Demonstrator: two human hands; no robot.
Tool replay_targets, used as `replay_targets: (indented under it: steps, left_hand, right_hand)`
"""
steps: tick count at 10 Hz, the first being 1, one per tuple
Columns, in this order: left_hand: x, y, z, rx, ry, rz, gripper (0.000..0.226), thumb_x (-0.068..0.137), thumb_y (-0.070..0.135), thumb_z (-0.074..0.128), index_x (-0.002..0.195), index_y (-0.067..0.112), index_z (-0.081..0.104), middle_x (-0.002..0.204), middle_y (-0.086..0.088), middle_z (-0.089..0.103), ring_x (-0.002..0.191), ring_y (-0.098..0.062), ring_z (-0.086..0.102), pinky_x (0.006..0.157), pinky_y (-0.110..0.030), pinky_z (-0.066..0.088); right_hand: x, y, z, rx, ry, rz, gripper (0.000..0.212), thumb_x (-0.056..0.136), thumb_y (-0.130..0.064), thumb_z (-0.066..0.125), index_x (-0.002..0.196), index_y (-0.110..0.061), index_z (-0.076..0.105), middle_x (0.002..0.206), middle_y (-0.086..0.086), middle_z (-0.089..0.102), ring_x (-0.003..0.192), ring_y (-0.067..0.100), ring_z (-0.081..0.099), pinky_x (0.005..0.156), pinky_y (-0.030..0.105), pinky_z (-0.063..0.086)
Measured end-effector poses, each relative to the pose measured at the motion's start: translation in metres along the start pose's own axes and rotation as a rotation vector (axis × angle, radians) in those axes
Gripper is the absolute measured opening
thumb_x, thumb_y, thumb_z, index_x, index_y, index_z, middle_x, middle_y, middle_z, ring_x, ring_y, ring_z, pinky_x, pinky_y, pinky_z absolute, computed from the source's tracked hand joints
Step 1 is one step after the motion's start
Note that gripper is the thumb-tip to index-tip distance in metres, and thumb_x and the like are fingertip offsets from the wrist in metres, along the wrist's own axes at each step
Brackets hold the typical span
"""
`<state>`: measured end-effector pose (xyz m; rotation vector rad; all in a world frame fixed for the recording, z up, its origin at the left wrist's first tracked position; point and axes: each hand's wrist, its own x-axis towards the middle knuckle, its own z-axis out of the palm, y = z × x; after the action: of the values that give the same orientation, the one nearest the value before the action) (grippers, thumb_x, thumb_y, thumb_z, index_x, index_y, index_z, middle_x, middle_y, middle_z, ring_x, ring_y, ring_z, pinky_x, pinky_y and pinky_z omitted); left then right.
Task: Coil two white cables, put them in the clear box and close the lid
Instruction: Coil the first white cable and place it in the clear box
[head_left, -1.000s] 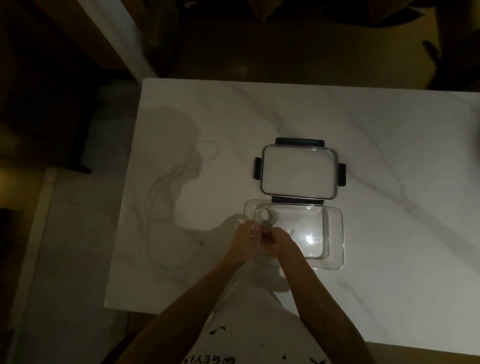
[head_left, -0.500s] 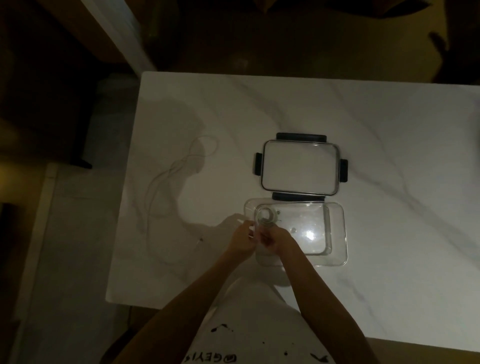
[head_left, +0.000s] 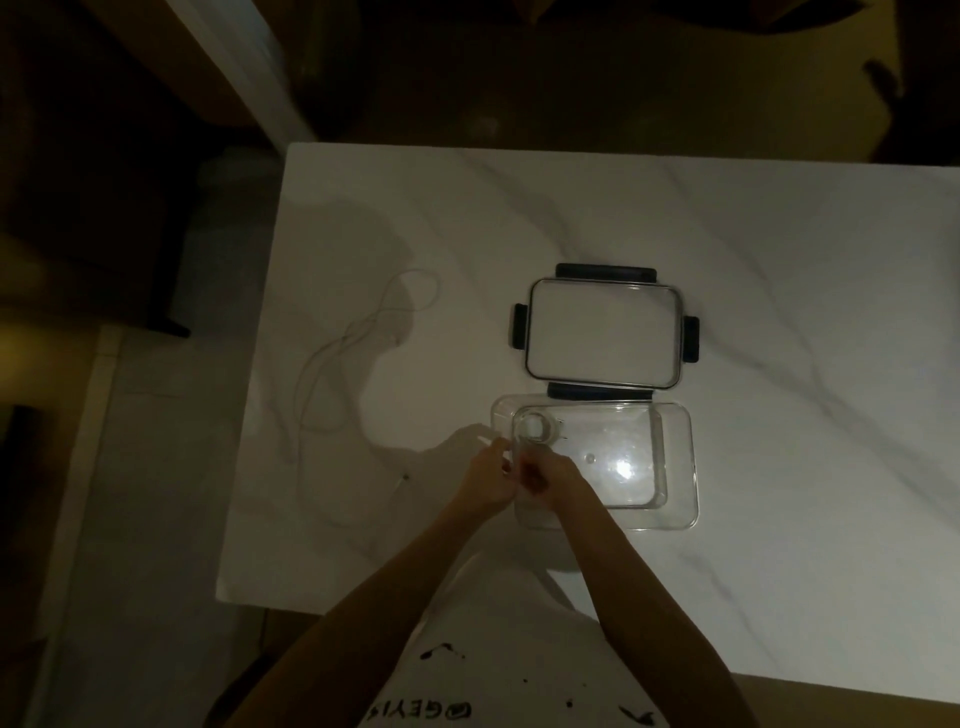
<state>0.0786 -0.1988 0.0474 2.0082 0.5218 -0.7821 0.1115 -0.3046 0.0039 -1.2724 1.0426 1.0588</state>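
Pinching a coiled white cable (head_left: 535, 431) over the clear box (head_left: 675, 467), both hands' fingers (head_left: 501, 457) grip it.

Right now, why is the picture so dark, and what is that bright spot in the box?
Head view: the room is dim, so the table looks grey; the bright spot is glare on the bottom of the clear box; the person's shadow falls over the loose white cable; table edges bow from the wide lens.

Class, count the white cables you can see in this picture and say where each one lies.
2. A coiled cable sits in the clear box at its left end; a loose cable sprawls on the table, left. Dim light may hide others.
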Motion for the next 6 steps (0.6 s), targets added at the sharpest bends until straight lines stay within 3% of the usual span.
replay_targets:
  steps: [1,2,3,4,5,6]
  left_hand:
    - [0.002,0.002,-0.002,-0.012,0.015,-0.008,0.031,0.086,0.013,0.057,0.116,0.006,0.056,0.105,-0.012,0.066,0.085,-0.014,0.055,0.073,-0.021,0.039]
    - [0.003,0.003,-0.003,-0.02,0.011,0.0,0.027,0.085,0.011,0.057,0.111,0.004,0.059,0.104,-0.012,0.066,0.088,-0.015,0.056,0.075,-0.023,0.041]
    - [0.004,0.003,-0.006,-0.04,-0.006,-0.019,0.027,0.083,0.012,0.059,0.109,0.006,0.058,0.105,-0.014,0.066,0.087,-0.018,0.058,0.078,-0.028,0.046]
    - [0.003,-0.001,-0.011,-0.052,-0.007,-0.046,0.034,0.087,0.019,0.059,0.119,0.008,0.054,0.103,-0.01,0.064,0.091,-0.021,0.06,0.079,-0.028,0.044]
    - [-0.001,-0.024,-0.038,0.009,0.07,0.003,0.022,0.091,0.023,0.056,0.106,0.007,0.059,0.094,-0.011,0.066,0.085,-0.025,0.061,0.074,-0.027,0.042]
    - [-0.012,-0.08,-0.07,0.213,0.192,-0.019,0.019,0.092,0.017,0.053,0.094,-0.001,0.059,0.097,-0.022,0.064,0.092,-0.035,0.06,0.077,-0.035,0.041]
  right_hand:
    - [0.004,-0.002,0.001,-0.089,0.039,0.009,0.01,0.087,-0.013,0.057,0.087,-0.007,0.064,0.08,0.013,0.06,0.069,0.02,0.055,0.064,0.029,0.045]
    - [-0.013,-0.004,0.001,-0.016,-0.033,0.012,0.006,0.087,-0.009,0.055,0.084,-0.01,0.06,0.072,0.005,0.058,0.06,0.015,0.054,0.056,0.024,0.047]
    - [-0.014,-0.009,0.005,-0.153,-0.031,0.03,0.015,0.087,-0.002,0.052,0.073,-0.007,0.056,0.063,0.007,0.051,0.053,0.015,0.049,0.049,0.023,0.041]
    - [-0.028,-0.009,0.001,-0.307,0.068,0.002,0.013,0.085,-0.008,0.057,0.072,-0.005,0.059,0.061,0.009,0.054,0.049,0.016,0.049,0.044,0.023,0.04]
    - [-0.054,-0.001,-0.015,-0.475,0.111,-0.149,0.013,0.088,-0.014,0.057,0.082,-0.008,0.067,0.069,0.005,0.063,0.056,0.013,0.055,0.053,0.022,0.045]
    - [-0.085,0.001,-0.012,-0.747,0.122,-0.412,0.022,0.092,-0.017,0.048,0.096,-0.017,0.069,0.082,-0.005,0.065,0.074,0.011,0.062,0.067,0.021,0.046]
